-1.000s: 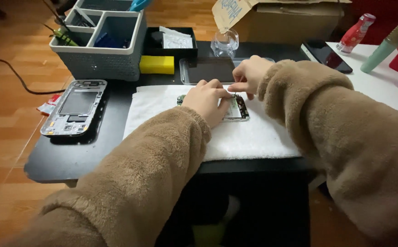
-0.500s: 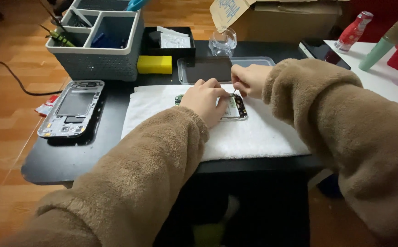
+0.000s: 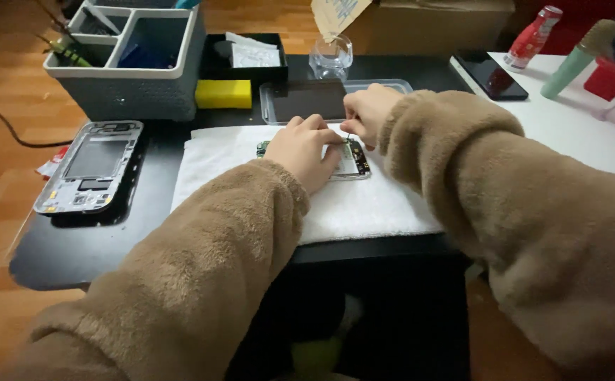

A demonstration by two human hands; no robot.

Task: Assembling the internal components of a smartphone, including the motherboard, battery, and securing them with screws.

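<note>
An opened phone body (image 3: 353,161) with its circuit board showing lies on a white towel (image 3: 364,204) on the black table (image 3: 81,247). My left hand (image 3: 306,149) lies flat over it and presses it down. My right hand (image 3: 365,111) is pinched on a thin dark tool whose tip points down at the phone's top edge. Both arms wear fuzzy brown sleeves. Most of the phone is hidden under my left hand.
A silver phone frame (image 3: 90,168) lies at the table's left. Behind are a grey organiser bin (image 3: 127,70), a yellow sponge (image 3: 223,94), a black tray (image 3: 244,60), a clear tray (image 3: 307,102) and a small glass (image 3: 331,56). A dark phone (image 3: 490,74) lies on the white table at right.
My right hand has shifted slightly toward the phone's top edge; my left hand stays on the phone. The view has drifted a little.
</note>
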